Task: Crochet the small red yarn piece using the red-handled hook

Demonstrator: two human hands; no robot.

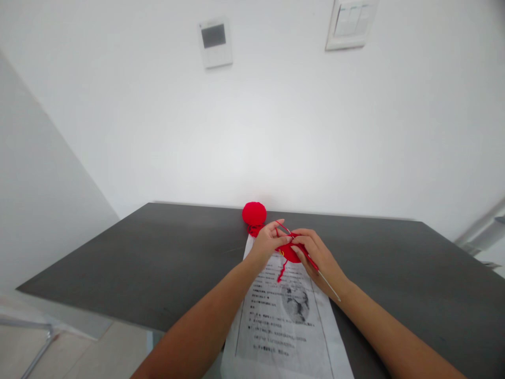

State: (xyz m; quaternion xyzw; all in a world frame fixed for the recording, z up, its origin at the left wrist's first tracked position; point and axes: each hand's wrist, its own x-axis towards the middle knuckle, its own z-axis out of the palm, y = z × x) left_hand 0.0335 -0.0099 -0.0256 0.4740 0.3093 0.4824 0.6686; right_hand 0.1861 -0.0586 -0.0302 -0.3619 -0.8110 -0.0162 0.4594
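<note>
White wall behind, dark grey table (118,263) in front of us. Printed sheet (284,321) lies at near edge. Our left hand (268,243) pinches red crochet piece (289,252), just above sheet's far end. Our right hand (319,255) grips thin hook (325,279), tip at piece. Yarn ball (254,213) sits just beyond, far side.

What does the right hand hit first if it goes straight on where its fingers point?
Right hand, holding the crochet hook, points up-left: first the red crochet piece, probably, then the left hand gripping it. Depth unclear.
</note>
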